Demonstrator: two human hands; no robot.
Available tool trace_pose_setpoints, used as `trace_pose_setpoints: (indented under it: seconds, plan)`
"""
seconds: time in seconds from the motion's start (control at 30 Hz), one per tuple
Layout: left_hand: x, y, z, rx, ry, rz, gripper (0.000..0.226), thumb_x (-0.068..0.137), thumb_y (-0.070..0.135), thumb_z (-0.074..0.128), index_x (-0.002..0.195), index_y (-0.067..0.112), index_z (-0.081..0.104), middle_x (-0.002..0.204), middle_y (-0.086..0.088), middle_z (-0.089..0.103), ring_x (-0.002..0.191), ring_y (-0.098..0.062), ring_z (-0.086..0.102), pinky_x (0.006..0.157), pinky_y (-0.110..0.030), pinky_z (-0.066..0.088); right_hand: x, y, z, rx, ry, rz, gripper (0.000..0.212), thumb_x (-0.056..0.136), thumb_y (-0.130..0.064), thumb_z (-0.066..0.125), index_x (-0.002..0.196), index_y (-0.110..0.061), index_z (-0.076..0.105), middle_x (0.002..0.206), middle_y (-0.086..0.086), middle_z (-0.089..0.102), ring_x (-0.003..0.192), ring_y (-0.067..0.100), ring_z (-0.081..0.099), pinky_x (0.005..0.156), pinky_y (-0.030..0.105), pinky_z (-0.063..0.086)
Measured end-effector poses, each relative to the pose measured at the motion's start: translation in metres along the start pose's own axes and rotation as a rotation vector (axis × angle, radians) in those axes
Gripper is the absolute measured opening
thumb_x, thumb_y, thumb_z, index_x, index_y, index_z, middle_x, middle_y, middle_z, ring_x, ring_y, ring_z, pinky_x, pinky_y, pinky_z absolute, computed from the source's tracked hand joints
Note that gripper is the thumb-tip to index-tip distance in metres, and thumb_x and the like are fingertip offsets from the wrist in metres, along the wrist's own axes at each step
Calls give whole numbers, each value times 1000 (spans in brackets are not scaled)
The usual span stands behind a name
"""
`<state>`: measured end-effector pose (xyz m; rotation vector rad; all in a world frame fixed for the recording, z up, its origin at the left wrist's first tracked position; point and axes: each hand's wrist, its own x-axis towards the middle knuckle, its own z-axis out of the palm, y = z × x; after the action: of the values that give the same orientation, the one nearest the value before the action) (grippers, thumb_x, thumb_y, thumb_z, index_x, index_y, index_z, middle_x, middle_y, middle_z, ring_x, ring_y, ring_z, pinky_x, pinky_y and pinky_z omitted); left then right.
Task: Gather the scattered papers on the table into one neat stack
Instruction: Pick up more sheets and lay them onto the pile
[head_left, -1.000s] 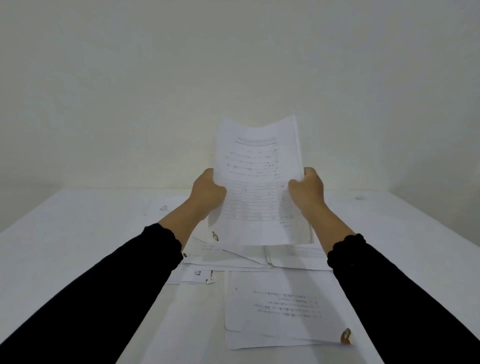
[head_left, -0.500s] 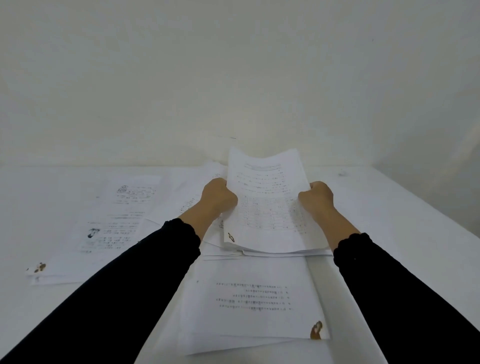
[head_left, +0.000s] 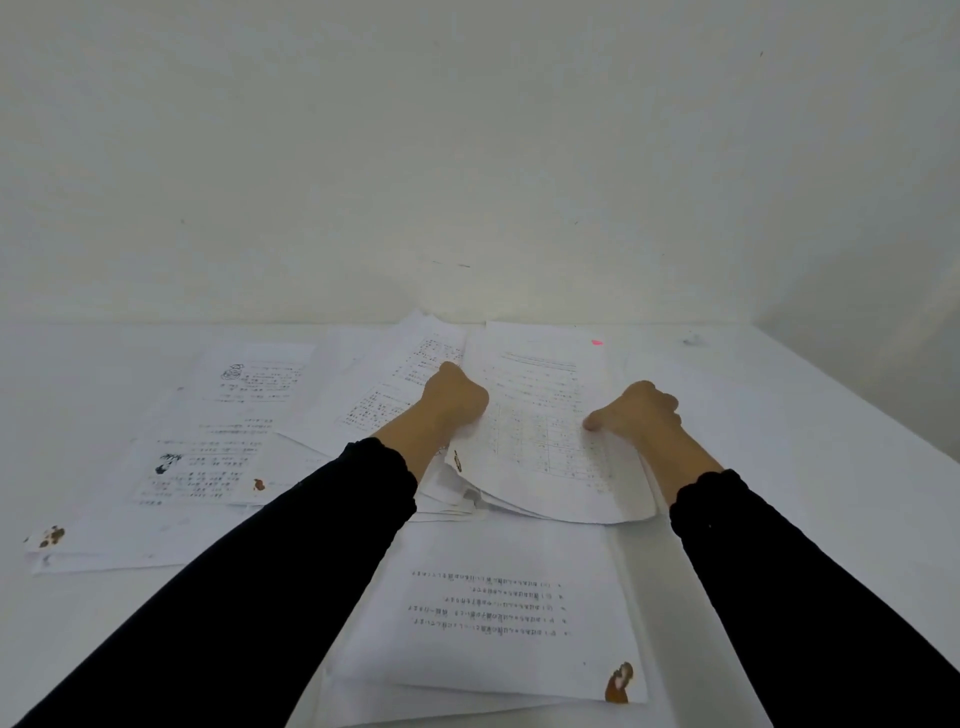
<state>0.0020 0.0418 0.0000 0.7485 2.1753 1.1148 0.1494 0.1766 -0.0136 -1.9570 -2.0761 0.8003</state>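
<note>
We hold a bundle of papers (head_left: 540, 431) with both hands. Our left hand (head_left: 457, 397) grips the bundle's left edge, fingers curled round it. Our right hand (head_left: 641, 410) grips the right edge. Its thumb lies on the top page and its other fingers are curled.

The bundle sits low on the white worktop (head_left: 805, 441). Its near end rests on some loose sheets (head_left: 452, 499) that poke out from under it. The top page has lines of print and a grid of boxes. There is a small brown mark at its near left corner.

Closer to us than the bundle lies another pile (head_left: 498, 608), flat on the worktop. The bundle's near edge lies over the far end of this pile. The pile's print is upside down to us, and a brown mark sits at its near right corner.

Just left of the bundle a tilted page (head_left: 395, 384) lies under our left hand. Farther left of the bundle, more pages with little drawings (head_left: 218, 431) are spread out. Behind the bundle stands a pale wall (head_left: 467, 156). Black sleeves (head_left: 291, 561) cover our arms down to the wrists.
</note>
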Motion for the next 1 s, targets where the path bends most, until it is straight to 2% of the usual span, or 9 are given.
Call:
trace_pose_setpoints:
  seconds: [0.1,0.17,0.2,0.27,0.43,0.6,0.7,0.87,1.0]
  plan:
    - [-2,1,2,-63,-34,-74,33,94,9,47,68,8,27,70,-1,35,58,-10,34,41,-15,34,0,2,1,120,-13,-16,52,69,-18,80,107,1,51,102,13,58,94,30,59,70,31,45]
    - [-1,0,1,-89,-77,-94,14,89,8,54,81,2,45,82,-9,53,68,-19,53,56,-22,49,-2,3,1,138,16,-43,24,77,-7,70,75,-4,47,71,7,49,63,21,50,53,25,37]
    - [-3,-1,0,-128,-95,-92,15,86,5,58,99,-1,53,97,-15,60,84,-27,61,72,-31,55,0,4,2,152,30,-58,28,80,-2,64,66,-7,40,63,5,41,54,17,41,49,23,31]
    - [-9,-1,-5,-182,-132,-95,40,82,-2,58,122,-1,52,118,-19,59,108,-37,59,94,-45,51,-4,2,2,199,55,-113,23,82,5,53,70,-8,39,60,3,35,51,15,34,48,21,27]
    - [-16,-2,-22,-265,-137,-2,42,82,-5,54,122,6,46,118,-18,56,110,-37,56,97,-45,49,-24,-12,-3,437,85,-195,30,78,6,44,59,-13,32,58,-1,35,49,13,33,43,20,23]
    - [-29,4,-55,-466,-71,199,46,84,-8,53,126,7,44,119,-14,56,100,-29,57,79,-35,52,-50,-31,-15,746,39,-293,9,85,-6,50,82,-12,44,70,-4,43,58,9,40,47,20,32]
    - [-37,8,-75,-481,18,331,41,82,-6,57,118,11,47,115,-9,58,101,-28,60,73,-29,53,-73,-50,-21,829,42,-411,16,90,-6,47,103,-13,42,79,-6,45,66,6,44,54,19,37]
    - [-52,14,-102,-453,225,488,41,80,-2,63,110,20,47,109,-5,57,99,-25,60,86,-39,54,-104,-76,-26,934,150,-572,16,90,-4,46,102,-13,41,79,-8,47,64,7,45,54,17,39]
    - [-61,4,-113,-440,374,503,40,80,22,73,108,20,45,95,10,56,83,-4,56,73,-21,49,-117,-78,-19,951,126,-568,22,87,-11,54,106,-17,43,82,-10,52,69,7,51,58,19,43]
